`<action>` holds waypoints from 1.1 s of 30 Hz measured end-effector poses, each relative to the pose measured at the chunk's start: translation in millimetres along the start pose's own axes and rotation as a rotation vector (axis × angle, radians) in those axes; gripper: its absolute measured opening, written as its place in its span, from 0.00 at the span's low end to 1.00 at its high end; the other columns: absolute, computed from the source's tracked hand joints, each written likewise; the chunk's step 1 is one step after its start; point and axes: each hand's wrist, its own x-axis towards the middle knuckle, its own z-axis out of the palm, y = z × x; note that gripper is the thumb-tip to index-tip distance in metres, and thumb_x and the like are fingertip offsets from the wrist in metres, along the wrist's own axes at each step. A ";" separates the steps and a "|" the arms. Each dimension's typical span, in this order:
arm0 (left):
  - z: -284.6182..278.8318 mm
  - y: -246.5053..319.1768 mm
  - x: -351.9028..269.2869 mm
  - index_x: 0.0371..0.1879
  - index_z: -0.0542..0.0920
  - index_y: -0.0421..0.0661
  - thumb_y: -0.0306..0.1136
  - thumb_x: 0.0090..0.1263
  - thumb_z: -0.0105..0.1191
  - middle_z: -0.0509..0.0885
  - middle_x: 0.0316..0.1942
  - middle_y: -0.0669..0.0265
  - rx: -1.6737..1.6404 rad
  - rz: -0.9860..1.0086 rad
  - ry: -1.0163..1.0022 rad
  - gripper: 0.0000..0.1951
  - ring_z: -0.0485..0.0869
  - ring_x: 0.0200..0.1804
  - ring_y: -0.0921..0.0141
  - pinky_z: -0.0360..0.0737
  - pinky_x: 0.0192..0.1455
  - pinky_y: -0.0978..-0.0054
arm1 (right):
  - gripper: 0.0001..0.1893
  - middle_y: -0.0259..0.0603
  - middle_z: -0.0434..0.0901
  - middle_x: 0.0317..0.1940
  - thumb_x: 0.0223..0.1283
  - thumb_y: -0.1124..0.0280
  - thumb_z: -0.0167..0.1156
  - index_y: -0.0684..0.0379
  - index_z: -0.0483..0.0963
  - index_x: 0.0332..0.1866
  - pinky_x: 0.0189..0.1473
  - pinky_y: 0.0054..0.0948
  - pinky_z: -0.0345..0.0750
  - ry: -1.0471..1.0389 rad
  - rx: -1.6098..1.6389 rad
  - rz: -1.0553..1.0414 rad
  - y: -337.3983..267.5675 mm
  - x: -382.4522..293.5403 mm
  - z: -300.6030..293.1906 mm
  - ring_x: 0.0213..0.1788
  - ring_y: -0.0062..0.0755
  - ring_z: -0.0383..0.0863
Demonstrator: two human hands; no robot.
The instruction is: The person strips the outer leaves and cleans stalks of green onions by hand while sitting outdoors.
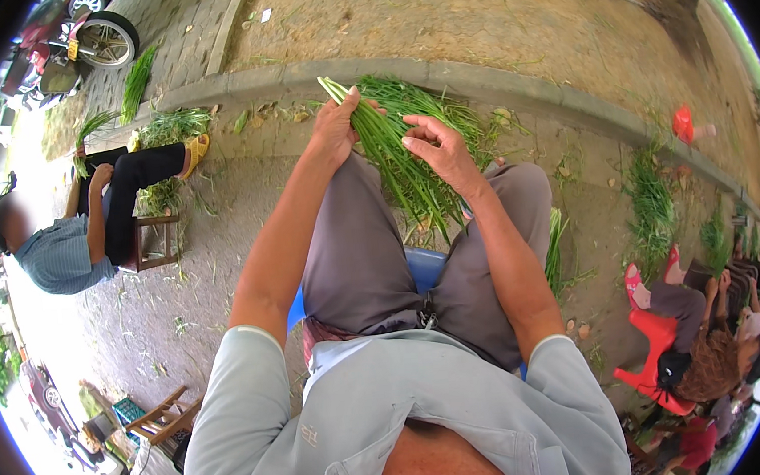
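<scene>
My left hand (336, 126) grips a bunch of long green leafy stalks (386, 146), which look like chives, near their pale stem ends. The leaves fan downward between my knees. Close to the right side of the bunch, my right hand (440, 146) is bent at the fingers, thumb and forefinger apart, with no stalk visible in it. Behind both hands, a heap of similar green stalks (422, 93) lies on the ground against the kerb. Part of this heap is hidden by the bunch and my right hand. A blue seat (426, 267) shows between my thighs.
A stone kerb (494, 74) curves beyond the heap, with bare soil behind it. To the left a person (66, 252) sits on a wooden stool (156, 242) holding stalks. More people sit at right, one on a red plastic stool (650, 357), near stalk piles (649, 209).
</scene>
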 end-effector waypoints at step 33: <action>-7.7 -6.7 15.3 0.47 0.75 0.37 0.40 0.80 0.50 0.86 0.42 0.56 -0.034 -0.092 -0.038 0.15 0.88 0.46 0.59 0.88 0.49 0.58 | 0.05 0.44 0.84 0.36 0.63 0.79 0.61 0.61 0.79 0.43 0.39 0.30 0.79 0.091 -0.453 -0.347 7.9 -3.9 7.9 0.35 0.37 0.85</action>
